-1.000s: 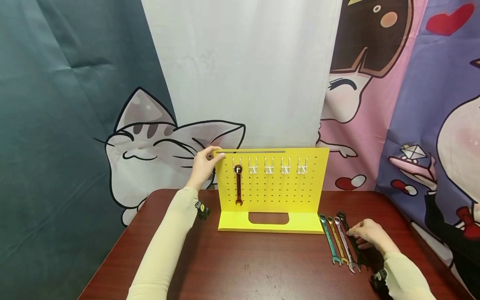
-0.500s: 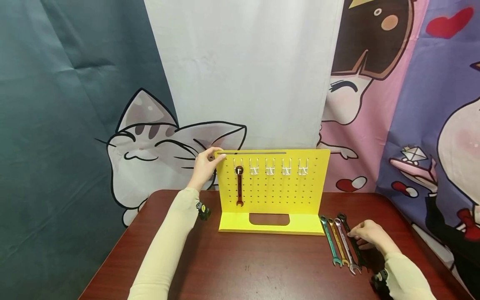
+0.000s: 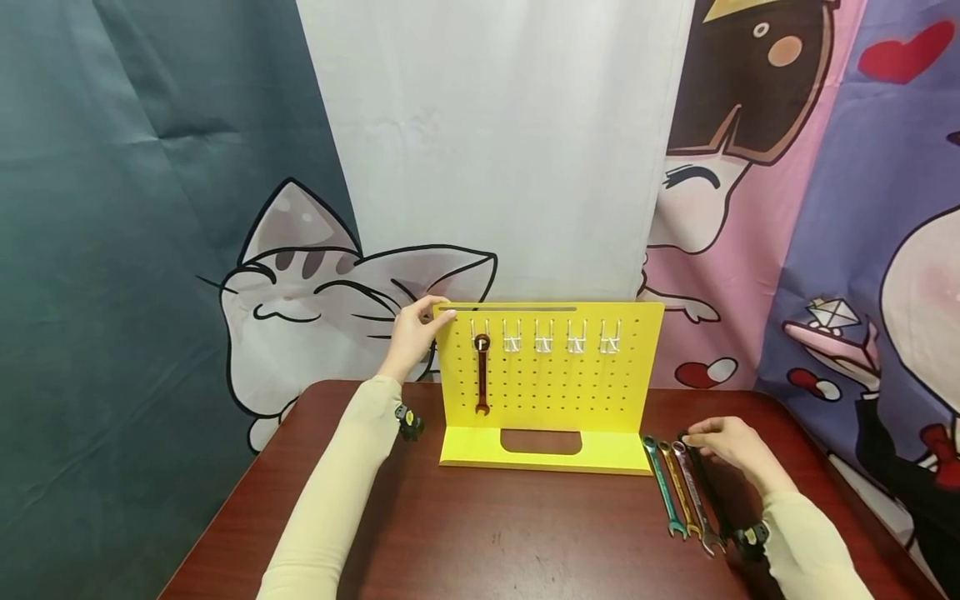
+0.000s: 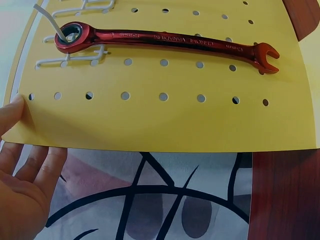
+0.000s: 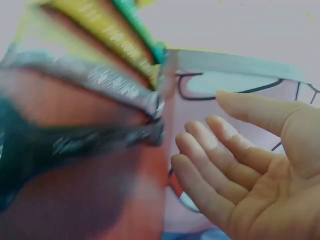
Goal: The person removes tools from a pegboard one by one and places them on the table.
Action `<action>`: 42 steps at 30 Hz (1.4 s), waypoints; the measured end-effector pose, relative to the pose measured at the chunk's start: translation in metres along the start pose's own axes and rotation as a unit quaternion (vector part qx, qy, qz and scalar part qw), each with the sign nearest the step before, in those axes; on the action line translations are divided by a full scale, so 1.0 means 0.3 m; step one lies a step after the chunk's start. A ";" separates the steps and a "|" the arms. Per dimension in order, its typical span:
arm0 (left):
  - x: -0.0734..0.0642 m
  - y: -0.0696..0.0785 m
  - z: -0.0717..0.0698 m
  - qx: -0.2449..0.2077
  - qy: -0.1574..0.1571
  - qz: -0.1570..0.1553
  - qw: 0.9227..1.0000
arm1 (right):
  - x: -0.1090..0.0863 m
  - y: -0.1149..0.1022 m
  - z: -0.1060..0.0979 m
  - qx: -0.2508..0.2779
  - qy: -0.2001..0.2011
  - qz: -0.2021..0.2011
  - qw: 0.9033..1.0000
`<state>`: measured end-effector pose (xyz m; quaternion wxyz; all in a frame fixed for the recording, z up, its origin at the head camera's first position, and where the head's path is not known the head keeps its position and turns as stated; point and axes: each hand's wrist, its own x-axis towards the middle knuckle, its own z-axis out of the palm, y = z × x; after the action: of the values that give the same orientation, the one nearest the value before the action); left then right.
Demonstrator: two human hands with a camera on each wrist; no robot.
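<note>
My left hand (image 3: 411,337) grips the top left corner of a yellow pegboard (image 3: 555,379), the thumb on its front and the other fingers behind. A red combination wrench (image 4: 170,40) hangs by its ring end on the leftmost white hook. Low over the table at the right, my right hand (image 3: 735,450) is by the ring end of a black wrench (image 3: 707,492). In the right wrist view its fingers are loosely bent, thumb apart, with nothing between them. Silver (image 3: 694,493), gold (image 3: 680,487) and green (image 3: 663,485) wrenches lie alongside the black one.
Several white hooks (image 3: 543,337) form a row on the board, right of the red wrench. The brown table (image 3: 480,533) carries the board's yellow base (image 3: 472,450). Printed curtains (image 3: 510,167) hang behind.
My right hand has shifted away from the middle of the black wrench to its far ring end. The left hand keeps its grip on the board, and the wrenches stay in place.
</note>
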<state>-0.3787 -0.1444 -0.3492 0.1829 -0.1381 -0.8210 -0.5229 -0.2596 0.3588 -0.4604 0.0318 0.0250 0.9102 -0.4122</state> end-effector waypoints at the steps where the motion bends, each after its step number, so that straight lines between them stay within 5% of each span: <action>1: -0.001 0.000 0.000 -0.001 -0.001 -0.001 1.000 | 0.002 -0.015 0.001 -0.001 0.001 -0.010 1.000; 14: -0.001 -0.005 0.000 0.002 -0.003 0.004 1.000 | 0.045 -0.220 0.083 0.021 -0.004 -0.108 0.994; 42: -0.002 -0.004 0.002 0.030 0.009 0.017 0.999 | 0.152 -0.469 0.329 0.122 -0.013 -0.173 0.977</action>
<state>-0.3787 -0.1446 -0.3507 0.2034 -0.1412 -0.8323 -0.4960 -0.3114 0.1928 -0.4234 -0.0312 -0.1351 0.8431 -0.5196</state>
